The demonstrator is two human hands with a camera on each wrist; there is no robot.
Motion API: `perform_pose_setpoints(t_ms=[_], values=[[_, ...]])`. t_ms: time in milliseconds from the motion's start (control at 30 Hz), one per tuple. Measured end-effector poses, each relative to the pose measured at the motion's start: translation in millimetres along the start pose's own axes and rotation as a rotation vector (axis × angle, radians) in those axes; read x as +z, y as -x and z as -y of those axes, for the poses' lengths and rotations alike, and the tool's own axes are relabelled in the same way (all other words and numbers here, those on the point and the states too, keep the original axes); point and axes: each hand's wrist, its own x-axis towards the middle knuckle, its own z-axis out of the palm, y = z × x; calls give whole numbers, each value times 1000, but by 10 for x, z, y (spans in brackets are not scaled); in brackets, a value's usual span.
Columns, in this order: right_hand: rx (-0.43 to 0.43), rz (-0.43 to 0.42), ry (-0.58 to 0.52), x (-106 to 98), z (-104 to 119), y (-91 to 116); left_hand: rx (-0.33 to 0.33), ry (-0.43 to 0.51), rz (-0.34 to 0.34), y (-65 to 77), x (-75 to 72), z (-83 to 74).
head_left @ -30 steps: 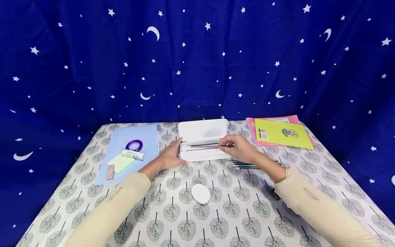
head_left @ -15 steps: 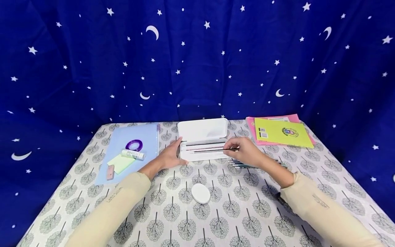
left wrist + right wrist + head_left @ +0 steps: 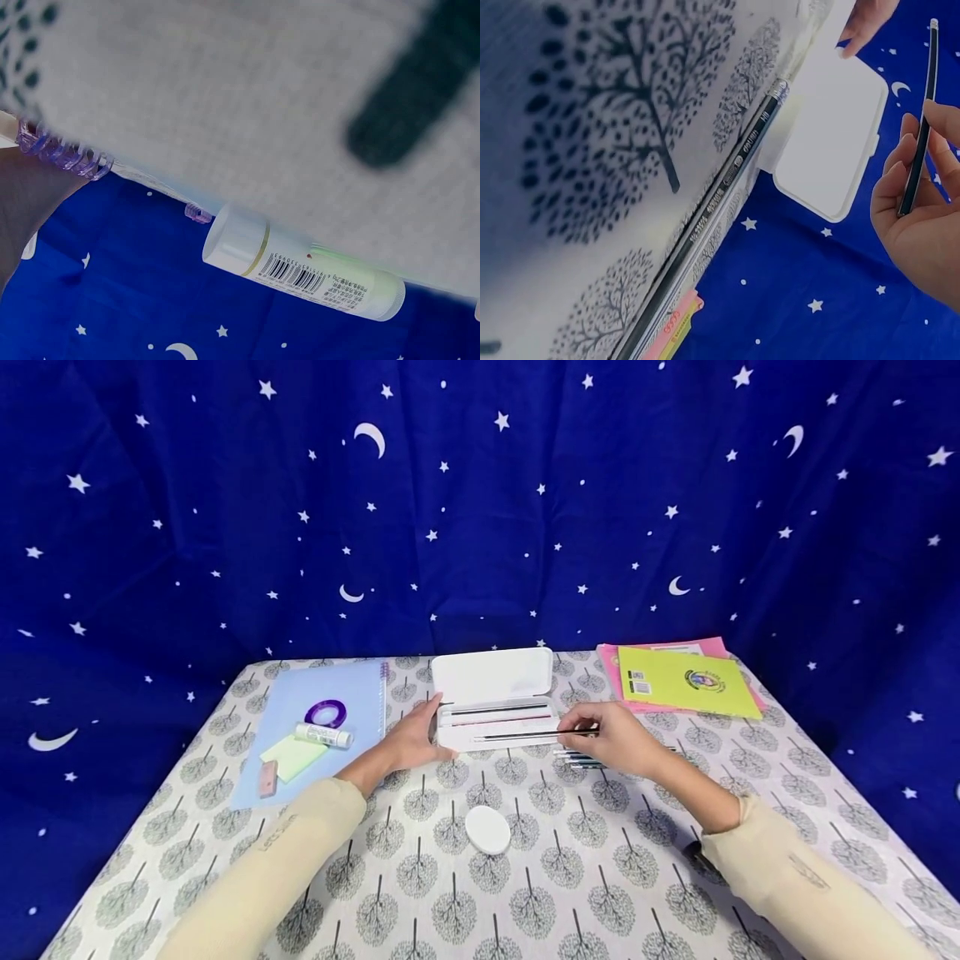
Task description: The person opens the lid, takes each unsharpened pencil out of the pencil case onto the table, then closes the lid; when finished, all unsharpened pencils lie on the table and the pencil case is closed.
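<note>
A white pencil case (image 3: 492,675) stands with its lid raised at the back middle of the table. In its tray lie a black pencil (image 3: 495,710) and a red pencil (image 3: 487,722). My left hand (image 3: 411,739) holds the case's left end, thumb at the front and fingers toward the hinge. My right hand (image 3: 611,739) pinches a dark pencil (image 3: 922,154) near one end; its silver-tipped end points left over the case's front edge. Under this hand, several pencils (image 3: 577,758) lie on the cloth, partly hidden by it. One of them shows "HB" in the right wrist view.
A blue spiral notebook (image 3: 315,681) at left bears a purple tape roll (image 3: 310,714), a glue stick (image 3: 324,735), a green note pad (image 3: 296,760) and a pink eraser (image 3: 267,779). Yellow and pink books (image 3: 686,685) lie back right. A white oval object (image 3: 487,830) sits in front.
My right hand has moved right and toward me, drawing the dark pencil away from the case's tray. My left hand has stayed at the case.
</note>
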Motion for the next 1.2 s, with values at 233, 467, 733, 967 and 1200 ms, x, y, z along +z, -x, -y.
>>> perform_pose_setpoints(t_ms=[233,467,733,967,1200], values=[[42,1,-20,-81,42,98,4,-3,-2,7,7,14],[53,-10,-15,-164,-22,189,0,-7,1,8,1,8],[59,-26,3,-247,-107,335,-3,-11,4,18,4,-7],[47,-18,-15,-302,-145,457,-5,-21,2,17,-4,-14],[66,8,-39,-391,-149,549,3,-21,2,17,-4,-13]])
